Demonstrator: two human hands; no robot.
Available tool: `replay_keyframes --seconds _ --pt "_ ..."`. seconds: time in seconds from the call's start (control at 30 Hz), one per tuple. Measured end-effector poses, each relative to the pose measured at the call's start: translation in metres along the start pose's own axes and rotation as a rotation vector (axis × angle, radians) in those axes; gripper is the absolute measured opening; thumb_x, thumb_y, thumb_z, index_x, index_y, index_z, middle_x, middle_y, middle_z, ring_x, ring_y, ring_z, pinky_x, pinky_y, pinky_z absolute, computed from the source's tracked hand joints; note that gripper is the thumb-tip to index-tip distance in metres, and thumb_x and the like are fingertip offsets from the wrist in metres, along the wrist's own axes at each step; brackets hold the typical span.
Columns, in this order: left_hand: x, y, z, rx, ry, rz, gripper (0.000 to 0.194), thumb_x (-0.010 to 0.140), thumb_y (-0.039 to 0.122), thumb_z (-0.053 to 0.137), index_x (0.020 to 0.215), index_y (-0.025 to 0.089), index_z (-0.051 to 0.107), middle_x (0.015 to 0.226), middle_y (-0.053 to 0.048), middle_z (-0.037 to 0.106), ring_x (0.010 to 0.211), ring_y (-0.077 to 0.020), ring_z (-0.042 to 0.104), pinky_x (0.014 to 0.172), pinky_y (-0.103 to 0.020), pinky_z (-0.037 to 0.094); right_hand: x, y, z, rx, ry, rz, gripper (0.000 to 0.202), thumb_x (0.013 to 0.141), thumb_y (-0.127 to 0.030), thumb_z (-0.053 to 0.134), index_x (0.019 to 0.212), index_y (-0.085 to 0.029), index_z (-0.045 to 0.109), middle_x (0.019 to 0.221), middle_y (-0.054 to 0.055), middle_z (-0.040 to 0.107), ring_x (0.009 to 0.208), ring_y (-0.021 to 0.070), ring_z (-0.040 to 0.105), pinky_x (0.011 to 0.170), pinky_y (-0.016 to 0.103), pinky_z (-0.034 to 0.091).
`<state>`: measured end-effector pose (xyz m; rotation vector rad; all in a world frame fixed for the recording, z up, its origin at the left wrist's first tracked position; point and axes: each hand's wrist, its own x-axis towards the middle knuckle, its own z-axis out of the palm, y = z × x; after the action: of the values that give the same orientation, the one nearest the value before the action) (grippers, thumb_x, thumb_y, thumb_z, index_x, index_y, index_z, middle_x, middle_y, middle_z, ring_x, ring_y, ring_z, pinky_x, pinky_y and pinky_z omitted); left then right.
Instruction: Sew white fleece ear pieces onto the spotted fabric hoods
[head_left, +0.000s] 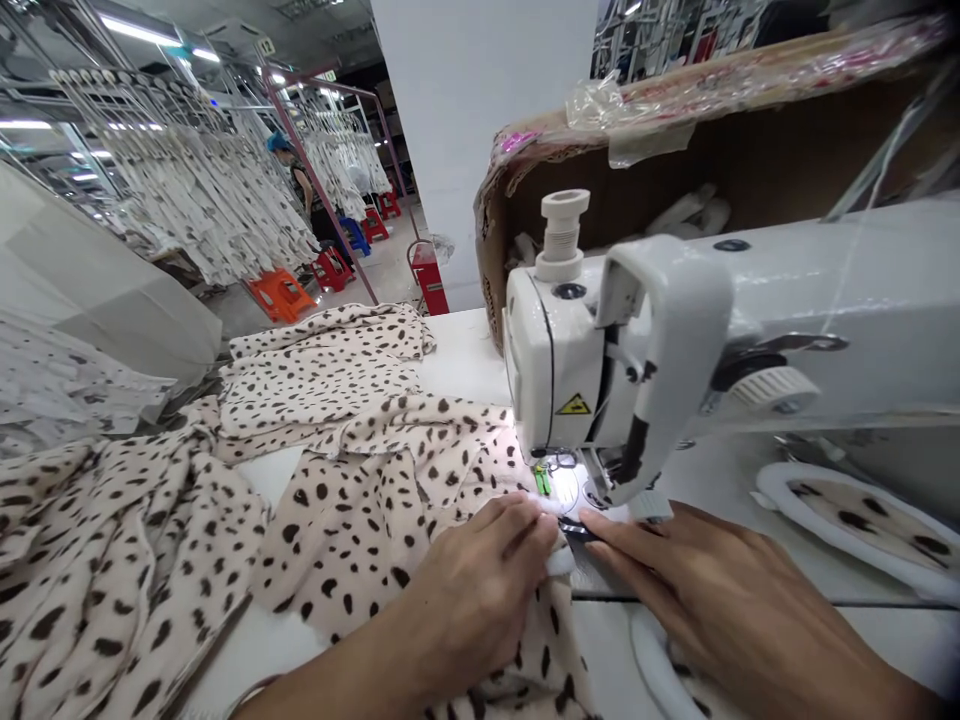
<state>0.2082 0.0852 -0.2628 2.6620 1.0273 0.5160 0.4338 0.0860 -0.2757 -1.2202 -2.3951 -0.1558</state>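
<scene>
My left hand (484,580) is closed in a pinch on the edge of a cream dark-spotted garment (360,515), where a white puffy trim (559,560) shows under the fingers. It is just in front of the lit needle area of a white sewing machine (570,350). My right hand (720,590) lies flat to the right of the presser foot, its fingers stretched toward the needle plate. The index fingertip is close to the trim; contact cannot be made out. A small green clip-like piece (541,480) is by the foot.
More spotted fabric (322,370) is piled at the left and back. Oval spotted pieces with white edging (862,520) lie at the right. Behind the machine stands a cardboard box (491,230). Hanging garments (202,180), stools (281,295) and a person (300,185) are farther off.
</scene>
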Motion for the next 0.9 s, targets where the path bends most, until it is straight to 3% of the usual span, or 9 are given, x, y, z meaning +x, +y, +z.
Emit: replay_keyframes --seconds 0.17,0.27,0.37,0.47,0.63,0.77,0.9 --pt "0.003 -0.006 0.001 0.026 0.064 0.039 0.029 0.094 0.005 0.044 0.122 0.012 0.051 0.112 -0.011 0.061 0.11 -0.0234 0.057 0.09 -0.036 0.058 0.007 0.003 0.006 -0.088 -0.004 0.001 0.044 0.102 -0.03 0.029 0.109 -0.024 0.072 0.059 0.001 0.051 0.044 0.0169 0.052 0.04 0.026 0.029" --pt "0.005 -0.007 0.002 0.068 0.069 0.026 0.03 0.094 0.007 0.045 0.123 0.011 0.051 0.113 -0.013 0.06 0.109 -0.0263 0.058 0.082 -0.038 0.061 0.011 0.006 0.008 -0.186 0.018 -0.029 0.054 0.103 -0.031 0.023 0.091 -0.021 0.074 0.057 0.002 0.046 0.041 0.0157 0.048 0.041 0.025 0.026" --pt "0.006 -0.007 0.004 0.097 0.085 0.02 0.032 0.093 0.005 0.044 0.123 0.011 0.05 0.112 -0.014 0.06 0.106 -0.0267 0.059 0.078 -0.038 0.061 0.016 0.008 0.007 -0.246 0.052 -0.053 0.062 0.103 -0.027 0.018 0.066 -0.02 0.067 0.056 0.002 0.044 0.042 0.0145 0.045 0.043 0.025 0.024" --pt "0.008 -0.007 0.006 0.127 0.102 0.016 0.031 0.093 0.006 0.044 0.123 0.012 0.05 0.111 -0.014 0.06 0.108 -0.027 0.06 0.077 -0.038 0.062 0.021 0.01 0.004 -0.255 0.064 -0.076 0.062 0.1 -0.021 0.015 0.058 -0.021 0.061 0.056 0.003 0.044 0.043 0.0146 0.044 0.044 0.025 0.021" --pt "0.01 -0.007 0.004 0.172 0.1 0.003 0.029 0.095 0.008 0.042 0.123 0.014 0.049 0.113 -0.014 0.06 0.113 -0.0277 0.058 0.076 -0.038 0.062 0.023 0.011 0.002 -0.23 0.032 -0.088 0.058 0.096 -0.018 0.019 0.064 -0.024 0.067 0.057 0.005 0.049 0.047 0.017 0.047 0.045 0.027 0.025" --pt "0.01 -0.007 0.002 0.169 0.076 0.007 0.03 0.094 0.007 0.043 0.123 0.013 0.049 0.112 -0.015 0.06 0.113 -0.0275 0.058 0.078 -0.037 0.062 0.02 0.011 0.001 -0.138 -0.031 -0.057 0.061 0.098 -0.024 0.016 0.076 -0.026 0.073 0.057 0.007 0.053 0.048 0.0214 0.053 0.044 0.03 0.032" --pt "0.009 -0.008 0.002 0.167 0.07 0.026 0.03 0.093 0.005 0.042 0.121 0.012 0.049 0.111 -0.016 0.06 0.115 -0.0286 0.056 0.077 -0.038 0.062 0.019 0.012 0.001 -0.083 -0.072 0.008 0.056 0.1 -0.03 0.021 0.082 -0.024 0.074 0.049 0.005 0.047 0.054 0.0255 0.058 0.045 0.031 0.039"
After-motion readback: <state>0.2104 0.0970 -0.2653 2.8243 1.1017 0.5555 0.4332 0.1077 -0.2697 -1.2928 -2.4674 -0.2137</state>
